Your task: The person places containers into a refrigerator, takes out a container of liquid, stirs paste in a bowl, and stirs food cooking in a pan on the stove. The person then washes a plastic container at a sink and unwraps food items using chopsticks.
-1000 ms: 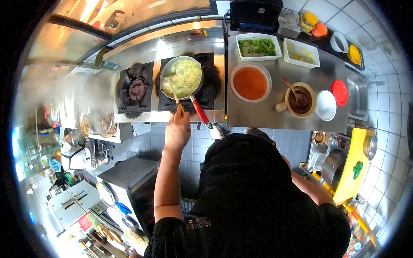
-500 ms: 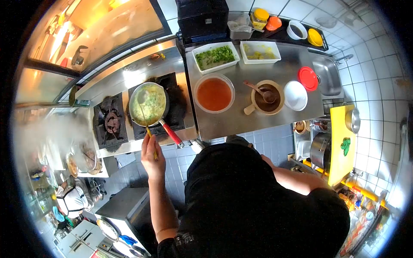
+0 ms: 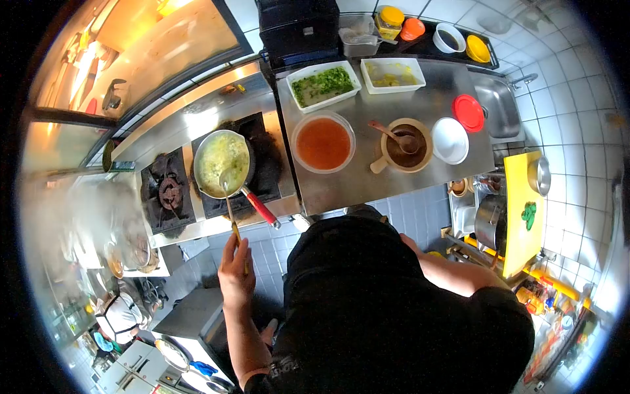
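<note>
Closed round the handle of a long spoon [image 3: 231, 215], my left hand [image 3: 237, 269] is just below the stove's front edge. The spoon's bowl dips into the pale green and yellow food [image 3: 223, 161] in a pan [image 3: 248, 177]. The pan sits on the right burner, its red handle [image 3: 261, 206] pointing toward my body, with no hand on it. My right hand [image 3: 408, 243] is low beside my torso, at the right of my waist; its fingers are mostly hidden, so what it holds cannot be seen.
Right of the stove [image 3: 172, 192], a steel counter [image 3: 367, 190] holds a tub of orange-red liquid [image 3: 323, 143], a brown pot [image 3: 396, 157], white trays [image 3: 323, 103] and a red lid [image 3: 468, 113]. A yellow board [image 3: 518, 233] is at right. Another person [image 3: 119, 316] is at far left.
The camera view has turned, so the stove appears further left and lower. My left hand has drawn toward my body, and the spoon's bowl has moved to the pan's near side.
</note>
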The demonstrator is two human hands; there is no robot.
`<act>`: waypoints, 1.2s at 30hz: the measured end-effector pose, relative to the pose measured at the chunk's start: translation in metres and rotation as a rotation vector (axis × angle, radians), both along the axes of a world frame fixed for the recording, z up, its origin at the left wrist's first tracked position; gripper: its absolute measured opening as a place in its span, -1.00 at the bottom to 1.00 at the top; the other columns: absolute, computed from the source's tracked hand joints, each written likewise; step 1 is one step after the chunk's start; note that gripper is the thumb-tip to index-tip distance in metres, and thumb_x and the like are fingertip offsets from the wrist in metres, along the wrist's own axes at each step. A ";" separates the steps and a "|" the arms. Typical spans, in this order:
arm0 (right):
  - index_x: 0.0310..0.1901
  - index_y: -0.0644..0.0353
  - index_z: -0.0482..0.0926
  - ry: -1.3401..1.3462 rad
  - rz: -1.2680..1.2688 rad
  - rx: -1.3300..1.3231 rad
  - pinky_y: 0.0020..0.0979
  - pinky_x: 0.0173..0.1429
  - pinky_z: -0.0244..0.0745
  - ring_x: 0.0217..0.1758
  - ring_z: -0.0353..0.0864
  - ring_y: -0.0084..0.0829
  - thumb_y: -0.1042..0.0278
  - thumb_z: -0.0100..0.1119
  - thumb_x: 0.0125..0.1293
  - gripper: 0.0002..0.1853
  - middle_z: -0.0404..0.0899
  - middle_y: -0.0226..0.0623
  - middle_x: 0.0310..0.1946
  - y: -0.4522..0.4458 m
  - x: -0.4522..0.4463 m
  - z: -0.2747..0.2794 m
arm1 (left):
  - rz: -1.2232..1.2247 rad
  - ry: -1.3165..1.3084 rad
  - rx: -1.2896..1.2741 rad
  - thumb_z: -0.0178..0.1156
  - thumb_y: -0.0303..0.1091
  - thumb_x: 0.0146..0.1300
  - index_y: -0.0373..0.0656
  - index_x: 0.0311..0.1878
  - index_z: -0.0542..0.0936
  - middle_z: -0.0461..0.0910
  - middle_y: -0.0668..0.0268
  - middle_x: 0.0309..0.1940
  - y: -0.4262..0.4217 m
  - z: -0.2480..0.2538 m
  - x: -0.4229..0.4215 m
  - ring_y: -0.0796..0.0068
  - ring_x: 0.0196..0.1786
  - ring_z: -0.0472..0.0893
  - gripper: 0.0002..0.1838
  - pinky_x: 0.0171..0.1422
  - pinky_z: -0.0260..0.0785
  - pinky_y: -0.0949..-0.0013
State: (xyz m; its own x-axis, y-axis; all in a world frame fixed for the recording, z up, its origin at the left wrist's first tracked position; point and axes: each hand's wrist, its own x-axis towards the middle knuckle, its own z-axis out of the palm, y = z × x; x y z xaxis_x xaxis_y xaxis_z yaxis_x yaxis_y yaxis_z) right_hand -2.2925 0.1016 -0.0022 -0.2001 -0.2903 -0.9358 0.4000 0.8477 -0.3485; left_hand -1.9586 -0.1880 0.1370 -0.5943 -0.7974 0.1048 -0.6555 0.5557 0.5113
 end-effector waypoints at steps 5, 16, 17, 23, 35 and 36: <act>0.09 0.23 0.55 0.200 0.322 -0.031 -0.17 0.21 0.43 0.09 0.53 -0.30 0.25 0.09 0.47 -0.71 0.61 -0.12 -0.01 -0.009 0.000 0.019 | 0.029 0.076 0.052 0.25 -0.63 0.29 -0.35 0.05 0.67 0.64 -0.15 0.09 -0.010 -0.003 0.000 -0.10 0.15 0.68 -0.73 0.23 0.55 0.14; 0.13 0.22 0.51 0.206 0.370 -0.056 -0.11 0.23 0.44 0.14 0.56 -0.21 0.17 0.11 0.45 -0.64 0.61 -0.06 0.04 -0.012 -0.003 0.026 | -0.012 0.057 -0.145 0.23 -0.65 0.26 -0.35 0.09 0.65 0.58 -0.18 0.19 -0.058 -0.068 -0.038 -0.15 0.18 0.65 -0.68 0.22 0.56 0.10; 0.13 0.22 0.51 0.211 0.382 -0.055 -0.10 0.23 0.44 0.14 0.56 -0.20 0.17 0.11 0.44 -0.64 0.60 -0.06 0.04 -0.014 -0.003 0.031 | -0.016 0.023 -0.158 0.22 -0.65 0.24 -0.35 0.10 0.64 0.57 -0.18 0.20 -0.062 -0.071 -0.037 -0.15 0.18 0.64 -0.66 0.21 0.57 0.09; 0.14 0.21 0.50 0.215 0.394 -0.051 -0.08 0.23 0.46 0.15 0.57 -0.17 0.14 0.12 0.44 -0.62 0.60 -0.04 0.05 -0.013 -0.004 0.039 | -0.014 -0.182 -0.266 0.17 -0.63 0.22 -0.30 0.07 0.61 0.55 -0.18 0.20 -0.065 -0.078 -0.029 -0.12 0.09 0.68 -0.67 0.08 0.63 0.06; 0.13 0.23 0.53 0.121 0.238 -0.064 -0.08 0.20 0.49 0.11 0.61 -0.10 0.10 0.16 0.44 -0.60 0.63 0.01 0.01 0.010 -0.014 -0.003 | 0.204 0.039 -0.103 0.21 -0.55 0.35 -0.32 0.02 0.65 0.69 -0.08 0.00 -0.020 -0.011 -0.035 -0.02 0.01 0.73 -0.79 0.09 0.60 0.12; 0.13 0.23 0.53 0.120 0.237 -0.064 -0.08 0.20 0.49 0.11 0.61 -0.10 0.10 0.16 0.44 -0.60 0.63 0.02 0.00 0.010 -0.014 -0.003 | 0.234 0.110 -0.096 0.20 -0.56 0.36 -0.33 0.01 0.66 0.69 -0.07 -0.01 -0.020 -0.006 -0.034 0.01 0.02 0.73 -0.80 0.10 0.59 0.13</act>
